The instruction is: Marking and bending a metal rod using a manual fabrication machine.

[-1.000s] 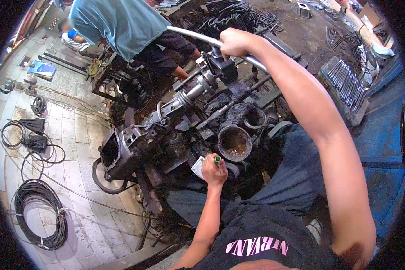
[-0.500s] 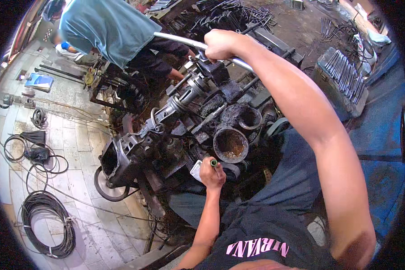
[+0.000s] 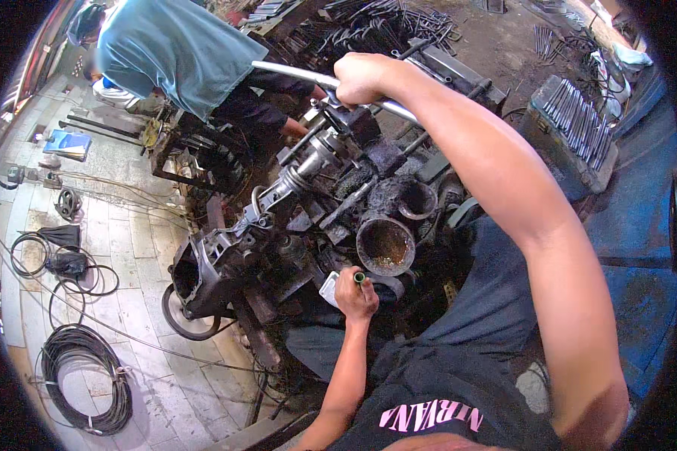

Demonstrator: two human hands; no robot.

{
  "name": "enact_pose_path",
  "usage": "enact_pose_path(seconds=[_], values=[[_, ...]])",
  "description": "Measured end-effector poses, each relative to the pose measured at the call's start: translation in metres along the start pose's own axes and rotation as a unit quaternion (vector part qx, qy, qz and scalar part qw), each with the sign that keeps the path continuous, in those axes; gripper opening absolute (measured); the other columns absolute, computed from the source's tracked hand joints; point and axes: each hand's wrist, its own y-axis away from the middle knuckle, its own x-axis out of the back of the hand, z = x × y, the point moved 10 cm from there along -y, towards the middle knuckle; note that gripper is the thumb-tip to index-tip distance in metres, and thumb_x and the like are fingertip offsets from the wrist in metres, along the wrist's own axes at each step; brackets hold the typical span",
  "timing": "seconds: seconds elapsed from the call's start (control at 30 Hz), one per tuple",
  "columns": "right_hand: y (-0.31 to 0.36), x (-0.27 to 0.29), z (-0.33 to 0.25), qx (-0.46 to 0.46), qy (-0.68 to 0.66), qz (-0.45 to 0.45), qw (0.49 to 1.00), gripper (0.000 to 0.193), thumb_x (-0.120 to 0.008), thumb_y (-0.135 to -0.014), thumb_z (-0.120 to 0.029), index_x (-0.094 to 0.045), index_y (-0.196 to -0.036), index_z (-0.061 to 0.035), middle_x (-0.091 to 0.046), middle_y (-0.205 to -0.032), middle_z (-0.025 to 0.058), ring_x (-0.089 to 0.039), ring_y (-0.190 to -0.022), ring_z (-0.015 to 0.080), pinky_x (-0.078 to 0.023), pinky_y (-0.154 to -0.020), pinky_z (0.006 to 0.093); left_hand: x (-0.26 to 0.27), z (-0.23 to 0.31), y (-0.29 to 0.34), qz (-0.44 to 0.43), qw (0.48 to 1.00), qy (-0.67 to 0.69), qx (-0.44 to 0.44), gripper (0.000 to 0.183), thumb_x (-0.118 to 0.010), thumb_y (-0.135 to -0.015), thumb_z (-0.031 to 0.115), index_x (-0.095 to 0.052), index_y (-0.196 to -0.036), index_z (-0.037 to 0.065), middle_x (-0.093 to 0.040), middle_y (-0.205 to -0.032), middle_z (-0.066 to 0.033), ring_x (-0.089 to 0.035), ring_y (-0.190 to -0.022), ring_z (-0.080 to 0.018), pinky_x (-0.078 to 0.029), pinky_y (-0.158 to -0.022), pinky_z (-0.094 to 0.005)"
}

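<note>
My right hand reaches far across the machine, its fingers wrapped round a long metal lever bar. Below and nearer to me, my left hand is closed round a slim object with a round, hollow green end poking up past the thumb; the rest of it is hidden in the fist. A pale white flat piece shows just left of that hand. The greasy metal machine lies between both hands. Close above my left hand sits a round metal bowl with brownish bits inside.
Another person in a blue-green shirt bends over the machine's far left side. A box of metal rods stands at right. A coiled black cable and a handwheel are on the left, over pale floor tiles.
My right hand and the lever bar have shifted slightly left. My left hand keeps its grip, almost still. The other person leans a little differently.
</note>
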Motion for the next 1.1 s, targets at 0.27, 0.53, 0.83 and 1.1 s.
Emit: enact_pose_path(seconds=[0.27, 0.53, 0.83, 1.1], values=[[0.0, 0.0, 0.002, -0.003, -0.008, 0.021, 1.0, 0.031, -0.071, -0.066, -0.018, -0.076, -0.09, 0.0023, -0.071, -0.089, 0.0255, -0.072, -0.083, 0.0358, -0.055, -0.072, 0.0442, 0.0, 0.002, 0.002, -0.004, 1.0, 0.015, -0.027, 0.049, -0.04, -0.103, 0.046, -0.057, -0.093, 0.001, -0.059, -0.084, -0.0173, -0.059, -0.072, -0.0376, -0.046, -0.065, -0.0444], [-0.005, -0.003, 0.005, -0.003, -0.016, 0.003, 1.0, 0.033, -0.072, -0.067, -0.019, -0.075, -0.09, 0.0036, -0.071, -0.088, 0.026, -0.072, -0.082, 0.0359, -0.056, -0.073, 0.044, -0.001, 0.014, 0.003, -0.048, 0.996, -0.006, -0.081, 0.037, -0.056, -0.094, 0.039, -0.057, -0.095, 0.002, -0.057, -0.085, -0.0164, -0.057, -0.079, -0.039, -0.045, -0.07, -0.0471], [0.002, 0.001, -0.001, 0.002, -0.01, -0.001, 1.0, 0.033, -0.071, -0.067, -0.018, -0.076, -0.092, 0.0023, -0.071, -0.093, 0.0259, -0.071, -0.085, 0.0361, -0.055, -0.075, 0.044, -0.036, 0.041, 0.016, -0.278, 0.928, -0.149, -0.199, 0.031, -0.068, -0.069, 0.024, -0.062, -0.092, 0.004, -0.058, -0.093, -0.0138, -0.056, -0.094, -0.0335, -0.042, -0.095, -0.0484], [-0.001, 0.0, -0.005, 0.004, 0.001, -0.014, 1.0, 0.031, -0.069, -0.069, -0.019, -0.076, -0.093, 0.0001, -0.072, -0.096, 0.0248, -0.071, -0.088, 0.0356, -0.055, -0.077, 0.0445, -0.05, 0.027, 0.022, -0.296, 0.914, -0.225, -0.162, 0.043, -0.07, -0.064, 0.028, -0.068, -0.098, 0.001, -0.063, -0.103, -0.0117, -0.057, -0.106, -0.0307, -0.038, -0.105, -0.0485]])
